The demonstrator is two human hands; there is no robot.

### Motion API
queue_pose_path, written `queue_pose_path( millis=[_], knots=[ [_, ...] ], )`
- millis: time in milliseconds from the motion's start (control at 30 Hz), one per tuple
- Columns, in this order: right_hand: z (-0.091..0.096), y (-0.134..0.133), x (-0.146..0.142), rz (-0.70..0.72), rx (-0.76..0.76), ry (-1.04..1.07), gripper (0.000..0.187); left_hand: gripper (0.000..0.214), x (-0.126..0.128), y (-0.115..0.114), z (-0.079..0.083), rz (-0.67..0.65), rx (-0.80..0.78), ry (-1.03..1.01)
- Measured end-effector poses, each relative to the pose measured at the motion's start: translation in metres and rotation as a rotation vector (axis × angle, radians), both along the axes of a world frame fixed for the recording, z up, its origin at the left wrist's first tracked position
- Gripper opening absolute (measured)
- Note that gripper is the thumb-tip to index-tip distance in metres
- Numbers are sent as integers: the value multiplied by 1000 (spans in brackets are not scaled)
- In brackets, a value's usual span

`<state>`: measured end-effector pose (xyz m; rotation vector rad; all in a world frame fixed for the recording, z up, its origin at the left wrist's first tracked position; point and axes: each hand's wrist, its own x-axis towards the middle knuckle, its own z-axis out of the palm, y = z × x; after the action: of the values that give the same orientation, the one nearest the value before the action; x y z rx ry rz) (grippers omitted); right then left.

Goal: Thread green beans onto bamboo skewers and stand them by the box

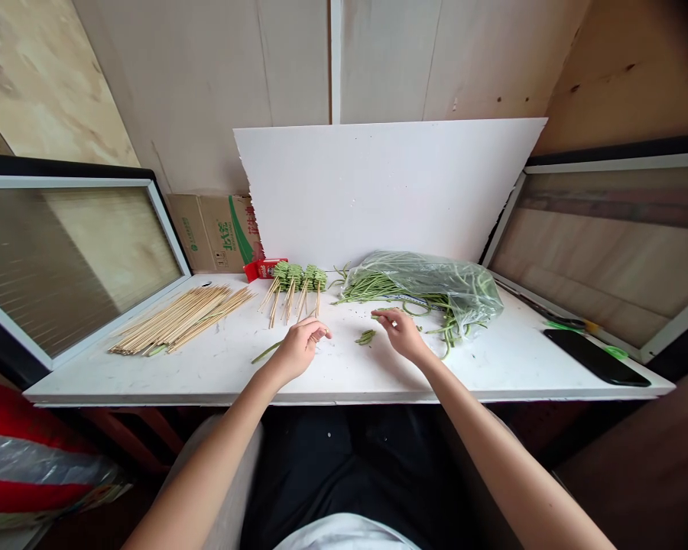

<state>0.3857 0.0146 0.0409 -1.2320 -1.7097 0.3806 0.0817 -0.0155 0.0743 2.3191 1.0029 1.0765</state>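
Note:
My left hand [301, 345] is closed over the white tabletop, round a long green bean [267, 351] whose one end sticks out to the left. To its right, my right hand [400, 330] pinches a short piece of green bean at its fingertips, mostly covered by the fingers. Between the hands, a few cut bean pieces [365, 337] lie on the table. Beyond them sit several skewered bundles of bean pieces [299, 276], their sticks pointing toward me. A clear plastic bag [464, 286] of long green beans [372, 287] lies behind my right hand.
A pile of bamboo skewers [177, 319] lies on the left of the white table [332, 388]. Behind stand a cardboard box [209, 233], a red packet [259, 269] and a white board [378, 191]. A black phone [596, 357] and scissors [562, 319] lie at the right.

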Motion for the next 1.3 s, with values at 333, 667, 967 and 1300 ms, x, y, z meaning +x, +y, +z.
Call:
queue_pose_path(
  millis=[333, 667, 967, 1300],
  knots=[
    [-23, 26, -17, -41, 35, -310, 25, 39, 4, -4, -3, -52, 18, 61],
    [-31, 22, -7, 16, 31, -422, 57, 39, 3, -1, -4, -80, 26, 32],
    [-29, 19, -9, -10, 20, -519, 52, 32, 6, -2, -6, -41, -20, -5],
    [15, -19, -47, 246, 116, -298, 32, 42, 8, 4, -19, -29, -16, -31]
  ],
)
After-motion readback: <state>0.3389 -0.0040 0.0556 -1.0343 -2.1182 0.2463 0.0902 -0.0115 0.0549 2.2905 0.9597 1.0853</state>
